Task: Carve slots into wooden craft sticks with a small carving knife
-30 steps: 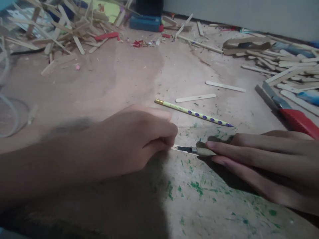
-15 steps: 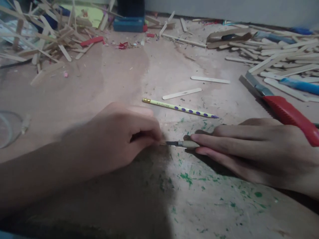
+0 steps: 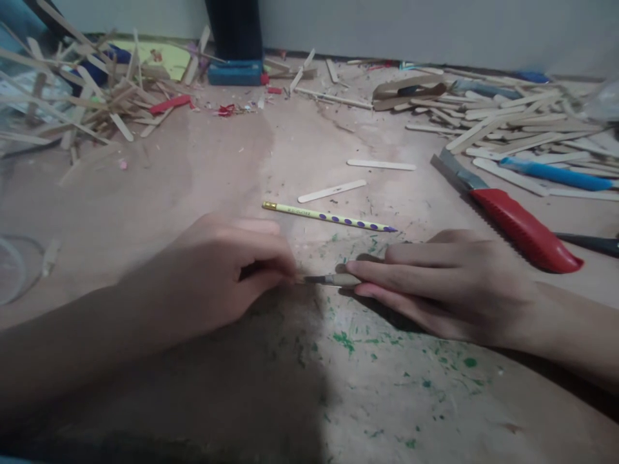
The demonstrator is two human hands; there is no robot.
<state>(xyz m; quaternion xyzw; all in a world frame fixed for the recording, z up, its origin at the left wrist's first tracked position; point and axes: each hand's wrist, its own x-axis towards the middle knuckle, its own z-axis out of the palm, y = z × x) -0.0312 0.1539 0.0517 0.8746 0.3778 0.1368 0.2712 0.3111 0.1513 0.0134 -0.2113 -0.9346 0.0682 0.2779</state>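
My right hand [image 3: 449, 283] lies low over the table, its fingers closed around the pale handle of a small craft knife [image 3: 333, 280]. The knife has a metal collar and a dark, narrow blade that points left. At the blade's tip, my left hand [image 3: 236, 270] is closed in a pinch. A thin, light sliver shows by its fingertips, but what they hold is mostly hidden. Just beyond the hands lies a yellow pencil [image 3: 333, 218] with purple dots. Behind it are two craft sticks [image 3: 333, 191], lying apart from each other.
A red-handled saw [image 3: 522, 225] lies right of my right hand. Heaped craft sticks [image 3: 522, 122] with a blue pen [image 3: 556, 174] fill the back right; more loose sticks [image 3: 97, 96] pile up back left. A blue block [image 3: 235, 73] stands by the wall. Green paint marks spot the table [image 3: 387, 386].
The view has tilted up and turned slightly right, so things appear further left, with more of the wall showing. Both hands keep nearly the same pose, knife tip still at my left fingertips.
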